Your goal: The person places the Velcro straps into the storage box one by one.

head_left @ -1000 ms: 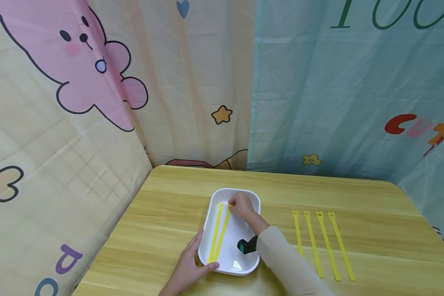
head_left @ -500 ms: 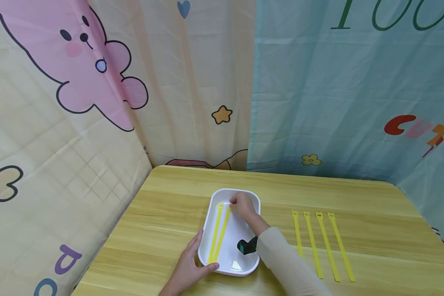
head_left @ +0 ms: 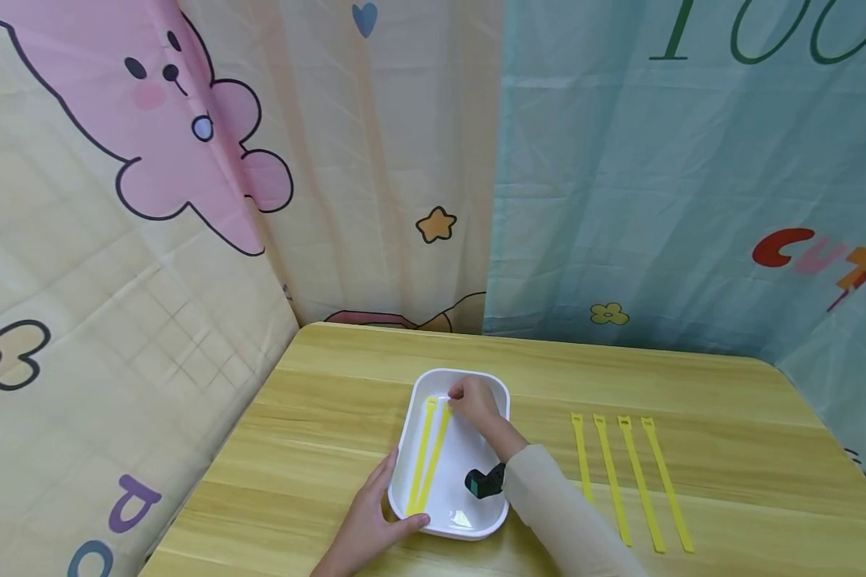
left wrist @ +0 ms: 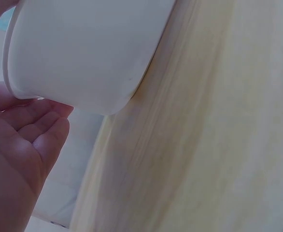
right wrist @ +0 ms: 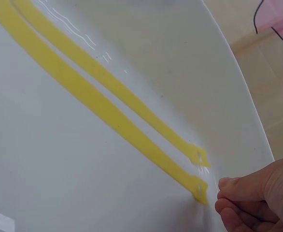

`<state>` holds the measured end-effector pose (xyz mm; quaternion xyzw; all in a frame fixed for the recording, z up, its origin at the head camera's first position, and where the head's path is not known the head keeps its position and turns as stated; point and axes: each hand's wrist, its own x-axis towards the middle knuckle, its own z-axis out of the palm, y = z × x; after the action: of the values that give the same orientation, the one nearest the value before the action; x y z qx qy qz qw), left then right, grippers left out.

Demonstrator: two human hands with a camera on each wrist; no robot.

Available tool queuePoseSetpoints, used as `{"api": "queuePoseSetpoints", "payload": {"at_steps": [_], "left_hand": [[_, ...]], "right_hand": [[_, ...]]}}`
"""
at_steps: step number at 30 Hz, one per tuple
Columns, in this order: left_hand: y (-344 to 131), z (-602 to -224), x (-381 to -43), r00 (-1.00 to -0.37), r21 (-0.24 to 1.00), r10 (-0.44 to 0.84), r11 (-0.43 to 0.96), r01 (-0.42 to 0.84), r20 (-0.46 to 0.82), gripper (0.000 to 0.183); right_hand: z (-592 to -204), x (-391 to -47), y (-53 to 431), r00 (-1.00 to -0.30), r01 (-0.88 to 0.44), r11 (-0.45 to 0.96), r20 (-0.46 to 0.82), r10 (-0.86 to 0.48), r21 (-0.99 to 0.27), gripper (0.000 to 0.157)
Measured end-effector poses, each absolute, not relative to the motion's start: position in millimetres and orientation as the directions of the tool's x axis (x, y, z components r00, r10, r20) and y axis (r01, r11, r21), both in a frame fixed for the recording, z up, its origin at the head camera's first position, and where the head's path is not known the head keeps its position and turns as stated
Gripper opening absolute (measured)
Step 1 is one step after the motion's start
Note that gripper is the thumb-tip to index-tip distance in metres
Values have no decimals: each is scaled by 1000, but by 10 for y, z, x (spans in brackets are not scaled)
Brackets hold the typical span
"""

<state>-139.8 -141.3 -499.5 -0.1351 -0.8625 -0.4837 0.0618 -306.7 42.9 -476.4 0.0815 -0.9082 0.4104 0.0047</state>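
A shiny white tray with round corners (head_left: 462,513) is gripped at its rim by the left hand (head_left: 370,513) on the wooden counter (head_left: 317,417). Two flat yellow straps (right wrist: 95,101) are laid inside. The right hand (head_left: 472,401) is kept just beside their slotted ends, its fingers curled together around nothing. Four more yellow straps (head_left: 640,481) are lined up right of the tray.

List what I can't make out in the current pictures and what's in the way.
Head: lower end of the leftmost table strap, behind the right sleeve.
Head: the rest of the green lettering, cut off by the top and right edges.
Left wrist: inside of the tray, hidden by its outer wall.
Right wrist: far ends of both tray straps, cut off at upper left.
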Motion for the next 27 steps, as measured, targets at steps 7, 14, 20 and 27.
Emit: {"api": "queuePoseSetpoints", "payload": {"at_steps": [7, 14, 20, 27], "left_hand": [[-1401, -4989, -1405, -956, 814, 180, 502, 292, 232, 99], [-1399, -4990, -1399, -959, 821, 184, 498, 279, 214, 99], [-1394, -4975, -1380, -964, 833, 182, 489, 259, 193, 99], [-1406, -4981, -1390, -957, 829, 182, 480, 288, 227, 99]], "right_hand": [[-4779, -3064, 445, -985, -166, 647, 92, -146, -745, 6], [-4765, -3041, 447, -983, -173, 628, 96, -155, -759, 12], [-4686, -2997, 443, -982, -167, 615, 75, -172, -771, 13], [-4550, -2966, 514, -969, -200, 560, 79, -233, -804, 13]]}}
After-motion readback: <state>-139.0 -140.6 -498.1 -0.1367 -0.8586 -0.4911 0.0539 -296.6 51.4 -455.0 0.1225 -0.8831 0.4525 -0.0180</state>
